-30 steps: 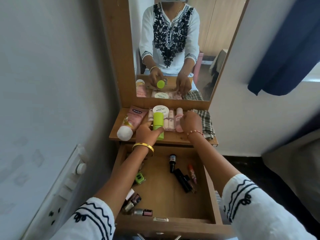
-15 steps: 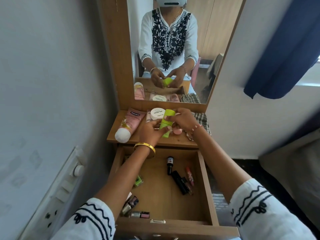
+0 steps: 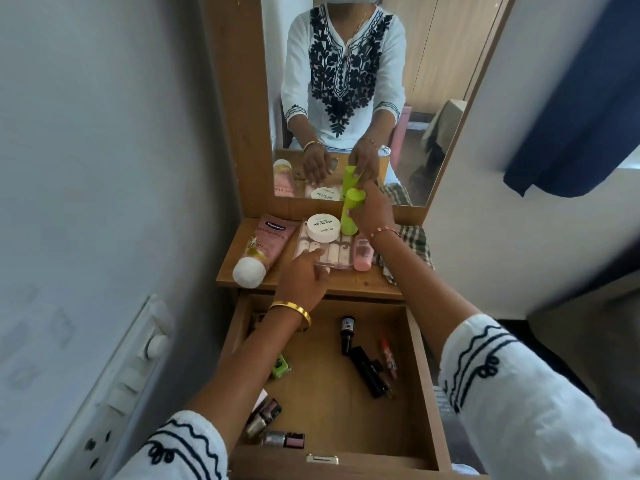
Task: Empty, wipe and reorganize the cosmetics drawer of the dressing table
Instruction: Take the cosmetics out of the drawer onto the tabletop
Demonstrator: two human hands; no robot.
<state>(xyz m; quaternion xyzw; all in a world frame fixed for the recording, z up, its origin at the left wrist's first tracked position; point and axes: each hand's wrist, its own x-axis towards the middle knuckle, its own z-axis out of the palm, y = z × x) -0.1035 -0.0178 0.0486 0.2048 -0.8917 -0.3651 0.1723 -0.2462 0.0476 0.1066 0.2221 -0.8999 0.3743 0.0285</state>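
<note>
The wooden drawer (image 3: pixel 420 386) is pulled out below the dressing table shelf (image 3: pixel 360 284). My right hand (image 3: pixel 372 211) grips a lime green bottle (image 3: pixel 350 213), standing upright at the back of the shelf by the mirror. My left hand (image 3: pixel 304 275) hovers over the shelf's front edge with relaxed fingers, its fingertips at a clear case of small bottles (image 3: pixel 332 252). A white round jar (image 3: pixel 323 227) sits on that case. In the drawer lie a dark nail polish bottle (image 3: pixel 347 332), black and red tubes (image 3: pixel 372 374), a green item (image 3: pixel 280 366) and several small bottles (image 3: pixel 273 427).
A pink Vaseline tube (image 3: pixel 263 249) lies at the shelf's left, a pink bottle (image 3: pixel 363 254) and a checked cloth (image 3: pixel 414 249) at its right. The mirror (image 3: pixel 346 98) stands behind the shelf. A switchboard (image 3: pixel 114 393) is on the left wall, a blue curtain (image 3: pixel 581 98) on the right.
The green bottle passed from my left hand to my right, which carried it to the back of the shelf and stood it upright. My left hand let go and drew back.
</note>
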